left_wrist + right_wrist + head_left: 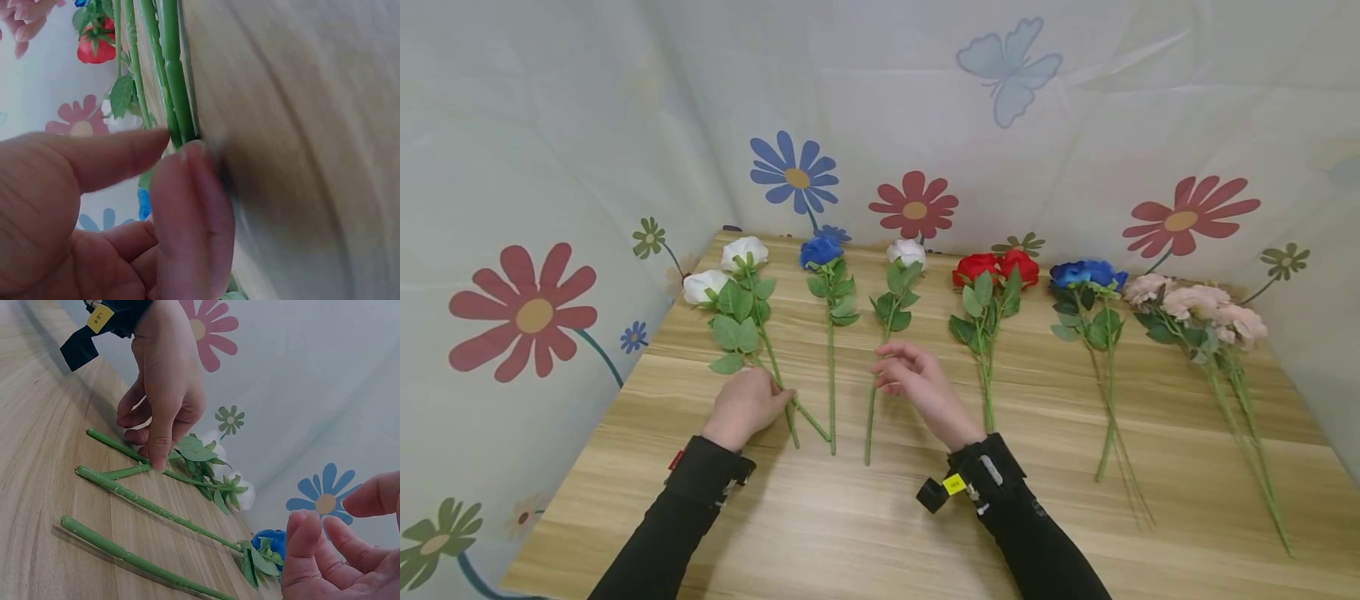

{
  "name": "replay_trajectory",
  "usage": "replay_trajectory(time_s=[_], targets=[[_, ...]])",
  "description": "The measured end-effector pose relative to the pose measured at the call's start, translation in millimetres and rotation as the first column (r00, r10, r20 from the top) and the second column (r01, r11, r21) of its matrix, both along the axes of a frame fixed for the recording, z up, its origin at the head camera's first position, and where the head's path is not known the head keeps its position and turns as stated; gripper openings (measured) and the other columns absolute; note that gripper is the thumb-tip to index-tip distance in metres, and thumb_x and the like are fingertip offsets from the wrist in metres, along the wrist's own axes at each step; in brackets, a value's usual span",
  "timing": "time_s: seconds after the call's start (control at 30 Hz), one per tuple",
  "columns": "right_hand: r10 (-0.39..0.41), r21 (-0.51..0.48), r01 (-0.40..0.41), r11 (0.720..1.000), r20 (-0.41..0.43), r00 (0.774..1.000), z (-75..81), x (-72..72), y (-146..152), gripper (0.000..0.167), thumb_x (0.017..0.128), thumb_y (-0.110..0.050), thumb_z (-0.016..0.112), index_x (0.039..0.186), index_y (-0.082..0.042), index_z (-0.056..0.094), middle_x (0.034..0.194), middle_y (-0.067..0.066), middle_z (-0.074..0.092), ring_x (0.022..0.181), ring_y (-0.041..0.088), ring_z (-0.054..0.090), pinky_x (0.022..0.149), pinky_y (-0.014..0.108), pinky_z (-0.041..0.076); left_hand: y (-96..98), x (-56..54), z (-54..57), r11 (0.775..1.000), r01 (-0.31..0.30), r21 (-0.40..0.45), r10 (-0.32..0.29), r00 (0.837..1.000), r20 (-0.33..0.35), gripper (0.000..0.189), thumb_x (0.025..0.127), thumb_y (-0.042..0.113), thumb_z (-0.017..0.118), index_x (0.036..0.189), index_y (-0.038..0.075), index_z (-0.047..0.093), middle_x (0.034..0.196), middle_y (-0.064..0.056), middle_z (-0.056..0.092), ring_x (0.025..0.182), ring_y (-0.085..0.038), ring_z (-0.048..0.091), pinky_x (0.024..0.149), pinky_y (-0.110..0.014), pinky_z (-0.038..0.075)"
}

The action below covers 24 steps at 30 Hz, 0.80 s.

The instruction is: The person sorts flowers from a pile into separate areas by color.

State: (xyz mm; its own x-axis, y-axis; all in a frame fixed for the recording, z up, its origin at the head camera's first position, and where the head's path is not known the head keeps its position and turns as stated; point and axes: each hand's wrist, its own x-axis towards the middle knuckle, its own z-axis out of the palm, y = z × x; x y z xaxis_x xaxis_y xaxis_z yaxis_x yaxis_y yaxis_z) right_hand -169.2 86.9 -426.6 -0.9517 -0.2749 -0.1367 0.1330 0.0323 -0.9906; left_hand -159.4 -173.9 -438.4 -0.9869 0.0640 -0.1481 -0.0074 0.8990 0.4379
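Two white artificial roses (744,252) lie at the table's left with crossing green stems (119,445). My left hand (747,408) pinches their stems between thumb and fingers, low against the wood. In the left wrist view the thumb (119,156) and fingertips meet at the green stems. My right hand (928,392) hovers with loosely bent fingers over the stem of a single white rose (906,252), holding nothing. Between the hands lies one blue rose (822,250), its stem end close to a white rose's stem end.
Right of my right hand lie two red roses (977,268), then blue flowers (1086,273) with crossed stems, then pale pink flowers (1197,302). All rest on the wooden table (820,525). A curtain (865,92) printed with flowers hangs behind and along the sides.
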Motion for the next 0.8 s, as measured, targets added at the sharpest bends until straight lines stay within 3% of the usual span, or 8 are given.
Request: replay_trajectory(time_s=[0.27, 0.53, 0.67, 0.8], targets=[[0.008, 0.014, -0.008, 1.0, -0.018, 1.0, 0.4, 1.6, 1, 0.035, 0.101, -0.01, 0.05, 0.132, 0.006, 0.052, 0.115, 0.025, 0.067, 0.087, 0.012, 0.066, 0.09, 0.035, 0.056, -1.5, -1.4, -0.9, 0.999, -0.015, 0.046, 0.013, 0.999, 0.043, 0.059, 0.099, 0.025, 0.061, 0.045, 0.019, 0.037, 0.045, 0.009, 0.027, 0.043, -0.008, 0.028, 0.045, -0.021, 0.021], [0.016, 0.021, -0.015, 1.0, -0.025, 1.0, -0.7, 3.4, 3, 0.035, 0.099, -0.006, 0.05, 0.132, 0.006, 0.053, 0.112, 0.019, 0.068, 0.089, 0.015, 0.067, 0.089, 0.036, 0.056, 2.9, -8.0, -4.8, 0.998, -0.056, 0.001, 0.056, 0.997, 0.062, 0.062, 0.098, 0.035, 0.063, 0.044, 0.018, 0.037, 0.044, 0.008, 0.027, 0.041, -0.009, 0.029, 0.043, -0.022, 0.022], [0.018, 0.019, -0.018, 1.0, -0.03, 0.999, -0.6, 4.4, 3, 0.036, 0.098, -0.006, 0.051, 0.132, 0.007, 0.052, 0.11, 0.018, 0.068, 0.088, 0.015, 0.067, 0.089, 0.035, 0.056, 0.3, -9.9, -4.0, 0.994, -0.099, 0.034, 0.096, 0.991, 0.094, 0.055, 0.095, 0.031, 0.064, 0.046, 0.014, 0.048, 0.042, 0.006, 0.038, 0.041, -0.01, 0.037, 0.043, -0.023, 0.028], [0.018, 0.019, -0.018, 1.0, -0.028, 0.999, -0.9, 4.2, 4, 0.036, 0.101, -0.009, 0.05, 0.133, 0.008, 0.051, 0.109, 0.016, 0.068, 0.088, 0.014, 0.067, 0.088, 0.033, 0.056, -7.4, -9.8, -5.4, 0.985, -0.127, 0.119, 0.115, 0.988, 0.105, 0.049, 0.095, 0.025, 0.061, 0.049, 0.009, 0.06, 0.042, 0.002, 0.054, 0.041, -0.011, 0.047, 0.045, -0.024, 0.033]])
